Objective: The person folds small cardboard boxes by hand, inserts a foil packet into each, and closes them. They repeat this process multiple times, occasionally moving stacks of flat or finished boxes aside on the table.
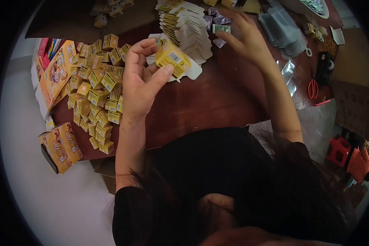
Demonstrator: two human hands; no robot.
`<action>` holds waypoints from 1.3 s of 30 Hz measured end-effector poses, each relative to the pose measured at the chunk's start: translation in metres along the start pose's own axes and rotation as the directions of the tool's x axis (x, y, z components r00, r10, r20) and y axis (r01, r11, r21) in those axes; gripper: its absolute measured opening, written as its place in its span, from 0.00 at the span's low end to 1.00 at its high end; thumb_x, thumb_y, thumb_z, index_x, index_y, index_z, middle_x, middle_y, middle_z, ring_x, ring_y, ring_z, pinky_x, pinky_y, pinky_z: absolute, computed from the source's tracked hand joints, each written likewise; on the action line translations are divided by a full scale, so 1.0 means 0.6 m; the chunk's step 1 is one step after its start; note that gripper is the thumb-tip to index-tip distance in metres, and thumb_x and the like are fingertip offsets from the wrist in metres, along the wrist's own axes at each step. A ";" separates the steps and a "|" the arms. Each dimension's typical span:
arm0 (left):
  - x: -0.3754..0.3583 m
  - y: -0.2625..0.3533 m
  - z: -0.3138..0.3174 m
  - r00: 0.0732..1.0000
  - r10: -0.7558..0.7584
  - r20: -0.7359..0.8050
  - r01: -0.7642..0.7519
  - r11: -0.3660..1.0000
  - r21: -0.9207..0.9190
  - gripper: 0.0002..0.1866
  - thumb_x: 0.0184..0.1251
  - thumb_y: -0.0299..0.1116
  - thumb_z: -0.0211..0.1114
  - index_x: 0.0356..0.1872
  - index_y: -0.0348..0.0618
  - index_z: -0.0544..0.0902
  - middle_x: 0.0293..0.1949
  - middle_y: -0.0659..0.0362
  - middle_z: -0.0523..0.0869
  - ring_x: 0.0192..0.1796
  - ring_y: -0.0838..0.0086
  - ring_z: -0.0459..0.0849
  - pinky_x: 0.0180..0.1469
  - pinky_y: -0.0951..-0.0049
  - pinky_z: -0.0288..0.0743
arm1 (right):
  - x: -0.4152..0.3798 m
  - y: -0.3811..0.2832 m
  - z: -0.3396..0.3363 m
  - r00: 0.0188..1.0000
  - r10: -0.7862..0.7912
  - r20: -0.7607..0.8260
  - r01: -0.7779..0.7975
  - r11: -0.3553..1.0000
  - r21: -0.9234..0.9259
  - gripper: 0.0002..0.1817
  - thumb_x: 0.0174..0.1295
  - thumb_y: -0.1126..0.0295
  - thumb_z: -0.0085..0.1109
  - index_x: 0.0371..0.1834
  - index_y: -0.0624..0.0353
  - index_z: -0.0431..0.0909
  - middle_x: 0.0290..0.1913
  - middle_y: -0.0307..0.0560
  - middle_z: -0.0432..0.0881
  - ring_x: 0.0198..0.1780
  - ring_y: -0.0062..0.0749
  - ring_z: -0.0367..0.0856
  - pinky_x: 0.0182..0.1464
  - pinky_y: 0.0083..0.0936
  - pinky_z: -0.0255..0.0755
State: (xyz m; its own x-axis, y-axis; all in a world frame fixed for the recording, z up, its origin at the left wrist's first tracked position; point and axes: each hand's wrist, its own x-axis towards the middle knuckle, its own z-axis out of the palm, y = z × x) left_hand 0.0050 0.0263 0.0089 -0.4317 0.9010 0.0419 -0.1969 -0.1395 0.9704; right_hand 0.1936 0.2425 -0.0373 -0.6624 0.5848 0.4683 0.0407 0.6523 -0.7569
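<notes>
My left hand [142, 76] grips a small yellow box [173, 60] between thumb and fingers, its barcode side toward me. A white end flap of the box stands open at its lower right. My right hand [245, 39] is stretched out at the back of the table, fingers apart, holding nothing I can see. Beside its thumb lies a green-and-white sachet [221, 29], with purple sachets [220, 18] around it. Between the hands, behind the held box, is a stack of flat, unfolded cartons [186, 28].
Many small yellow boxes [96, 96] are heaped on the left of the red table [192, 112]. A larger orange display box [60, 147] is at the left edge. On the right are clear plastic sleeves [281, 30], red-handled scissors [313, 89] and a cardboard carton [354, 61].
</notes>
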 end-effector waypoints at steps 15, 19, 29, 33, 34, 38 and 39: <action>0.008 -0.042 0.009 0.997 -0.004 -0.075 0.026 0.956 0.293 0.32 0.61 0.25 0.71 0.66 0.34 0.69 0.58 0.53 0.78 0.61 0.72 0.79 0.64 0.70 0.73 | -0.003 -0.067 -0.008 0.996 -0.075 0.039 0.083 0.952 -0.296 0.09 0.62 0.68 0.68 0.45 0.50 0.87 0.42 0.39 0.87 0.45 0.38 0.81 0.51 0.37 0.72; 0.013 -0.064 0.008 0.990 0.140 0.032 -0.133 0.810 0.572 0.32 0.59 0.27 0.73 0.64 0.34 0.71 0.58 0.53 0.79 0.60 0.72 0.79 0.64 0.69 0.74 | 0.019 -0.126 0.002 0.967 -0.223 0.122 0.252 0.908 -0.334 0.07 0.60 0.69 0.71 0.41 0.49 0.86 0.36 0.35 0.85 0.40 0.32 0.80 0.49 0.32 0.69; -0.002 -0.057 0.017 0.997 0.020 -0.075 0.002 0.960 0.281 0.29 0.59 0.23 0.72 0.62 0.33 0.72 0.55 0.54 0.81 0.56 0.72 0.82 0.61 0.72 0.76 | 0.031 -0.141 0.030 0.901 -0.290 0.323 0.367 0.906 -0.210 0.08 0.60 0.62 0.72 0.40 0.47 0.85 0.45 0.33 0.85 0.48 0.34 0.79 0.59 0.34 0.65; 0.003 -0.045 0.020 0.995 0.100 -0.025 -0.092 0.969 0.227 0.32 0.59 0.27 0.77 0.63 0.34 0.71 0.55 0.55 0.81 0.58 0.73 0.81 0.61 0.72 0.76 | 0.030 -0.154 0.031 0.883 -0.371 0.287 0.451 0.840 -0.302 0.14 0.59 0.56 0.73 0.44 0.47 0.85 0.57 0.34 0.82 0.58 0.41 0.78 0.68 0.36 0.62; 0.002 -0.044 0.018 0.995 0.100 -0.026 -0.092 0.970 0.227 0.32 0.59 0.27 0.77 0.63 0.34 0.71 0.55 0.55 0.81 0.58 0.73 0.81 0.61 0.72 0.76 | 0.027 -0.158 0.033 0.892 -0.368 0.263 0.445 0.818 -0.365 0.17 0.58 0.56 0.74 0.47 0.49 0.85 0.61 0.36 0.80 0.62 0.42 0.77 0.70 0.36 0.63; 0.006 -0.043 0.018 0.989 0.145 0.006 -0.143 0.962 0.234 0.34 0.59 0.31 0.80 0.63 0.34 0.72 0.57 0.54 0.80 0.58 0.73 0.80 0.61 0.70 0.75 | 0.025 -0.143 0.039 0.944 -0.303 0.130 0.322 0.933 -0.162 0.20 0.58 0.56 0.75 0.49 0.52 0.84 0.63 0.40 0.80 0.65 0.43 0.76 0.70 0.37 0.65; 0.007 -0.043 0.019 0.974 0.226 -0.002 -0.220 0.951 0.215 0.33 0.59 0.31 0.80 0.62 0.35 0.72 0.57 0.54 0.80 0.58 0.73 0.80 0.61 0.70 0.75 | 0.026 -0.136 0.041 0.962 -0.258 0.086 0.260 0.965 -0.014 0.20 0.58 0.57 0.75 0.50 0.53 0.84 0.62 0.40 0.80 0.65 0.43 0.77 0.70 0.38 0.66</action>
State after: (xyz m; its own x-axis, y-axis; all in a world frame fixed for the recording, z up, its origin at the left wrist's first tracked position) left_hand 0.0183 0.0383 -0.0134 -0.4670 0.8453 0.2596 0.0970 -0.2428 0.9652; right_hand 0.1618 0.1865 0.0204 -0.7123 0.3527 0.6068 -0.1228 0.7886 -0.6025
